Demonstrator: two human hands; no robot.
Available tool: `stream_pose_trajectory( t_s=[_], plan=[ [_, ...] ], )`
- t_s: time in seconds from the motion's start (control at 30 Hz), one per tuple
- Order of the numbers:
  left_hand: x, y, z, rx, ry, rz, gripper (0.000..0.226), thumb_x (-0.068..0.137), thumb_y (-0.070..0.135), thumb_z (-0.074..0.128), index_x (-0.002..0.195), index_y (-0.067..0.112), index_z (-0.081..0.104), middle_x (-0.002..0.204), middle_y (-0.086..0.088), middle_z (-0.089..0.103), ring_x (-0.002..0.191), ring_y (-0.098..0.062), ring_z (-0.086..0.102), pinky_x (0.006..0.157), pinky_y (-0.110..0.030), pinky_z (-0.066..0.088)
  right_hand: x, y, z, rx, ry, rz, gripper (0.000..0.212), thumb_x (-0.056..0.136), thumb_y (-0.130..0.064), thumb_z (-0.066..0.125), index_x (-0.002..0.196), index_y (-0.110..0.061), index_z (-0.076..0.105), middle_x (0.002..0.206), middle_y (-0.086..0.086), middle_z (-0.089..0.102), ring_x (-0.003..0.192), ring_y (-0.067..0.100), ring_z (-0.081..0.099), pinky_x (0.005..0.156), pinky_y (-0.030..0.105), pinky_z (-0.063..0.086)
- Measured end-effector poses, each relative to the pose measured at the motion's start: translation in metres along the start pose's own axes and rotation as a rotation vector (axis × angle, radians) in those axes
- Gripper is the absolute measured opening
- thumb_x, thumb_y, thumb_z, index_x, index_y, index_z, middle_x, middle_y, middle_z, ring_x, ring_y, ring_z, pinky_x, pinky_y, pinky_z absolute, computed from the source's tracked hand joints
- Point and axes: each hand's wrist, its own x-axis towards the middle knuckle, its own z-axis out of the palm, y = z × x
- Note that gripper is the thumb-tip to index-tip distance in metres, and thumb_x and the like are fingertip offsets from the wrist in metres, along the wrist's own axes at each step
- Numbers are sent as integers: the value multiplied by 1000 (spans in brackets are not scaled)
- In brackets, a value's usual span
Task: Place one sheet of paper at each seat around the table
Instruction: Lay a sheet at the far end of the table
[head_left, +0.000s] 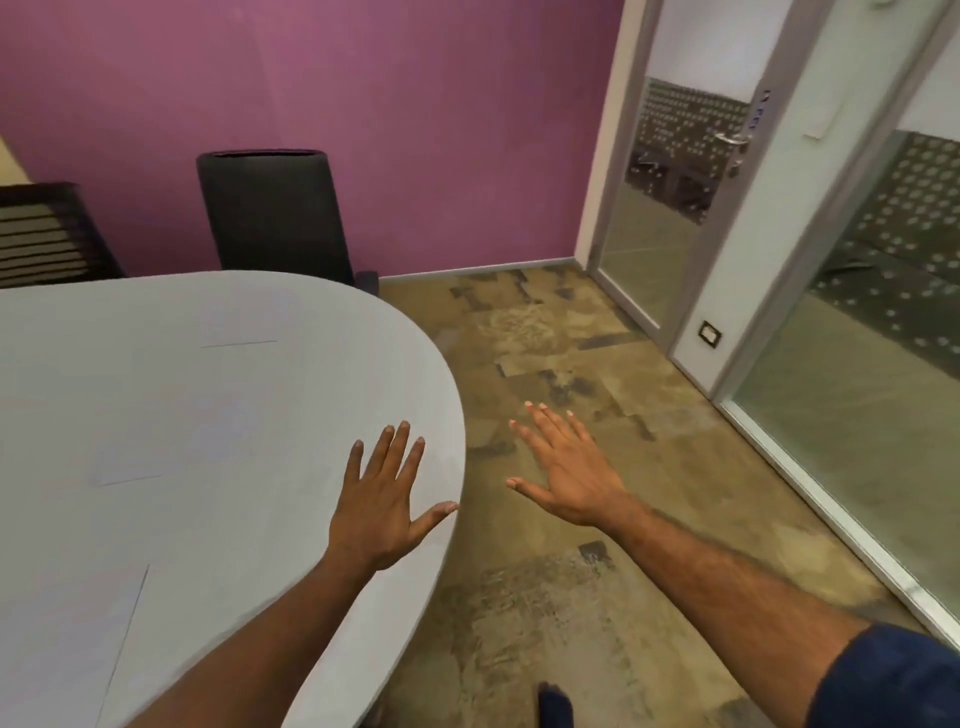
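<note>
A pale grey rounded table (218, 312) fills the left half of the view. White sheets of paper lie on it and barely stand out. One sheet (57, 639) lies at the near left. Another sheet (171, 441) rests mid-table. A third sheet (249, 322) lies farther back, in front of a black chair (270, 213). My left hand (387, 499) hovers flat over the table's right edge, fingers spread, holding nothing. My right hand (566, 467) is stretched out over the floor, open and empty.
A second dark chair (47, 234) stands at the far left against the purple wall. Brown patterned floor (571, 597) runs to the right of the table. A glass door (675, 171) and glass partitions (857, 364) close the right side.
</note>
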Motion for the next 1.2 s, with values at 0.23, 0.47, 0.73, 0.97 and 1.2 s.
stream_pose_trajectory(
  t_s=[0.23,0.47,0.73,0.97,1.2],
  plan=[
    [68,7,21,19,-48,-269,101,85,84,22,154,10,23,163,-6,16,150,-24,10,121,-46,-11,113,50,12,54,-52,-212,83,90,-74,28,156,-26,17,166,7,8,153,23,4,123,45,-2],
    [111,-1,36,8,-75,-446,104,82,87,20,156,15,11,165,-3,3,152,-22,-2,122,-48,-8,211,60,27,133,-91,-405,84,90,-75,27,157,-28,13,167,3,3,154,20,-1,121,40,-9],
    [143,-73,65,27,-91,-643,106,81,87,8,154,12,-10,163,-2,-14,150,-17,-17,123,-44,-10,323,36,59,132,-137,-614,82,91,-74,24,158,-28,9,167,2,-3,153,19,-6,124,41,-7],
    [191,-134,101,-45,-104,-775,106,80,88,3,151,12,-16,163,-3,-16,149,-18,-20,123,-40,-11,420,18,80,111,-185,-717,86,92,-72,24,158,-18,11,167,5,-3,153,18,-6,124,35,-6],
    [188,-153,116,-68,-109,-937,106,82,86,7,153,9,-9,163,-4,-12,151,-19,-15,121,-39,-11,492,-12,108,110,-232,-806,90,92,-73,22,158,-12,8,167,5,-1,153,17,-5,124,33,-5]
  ],
)
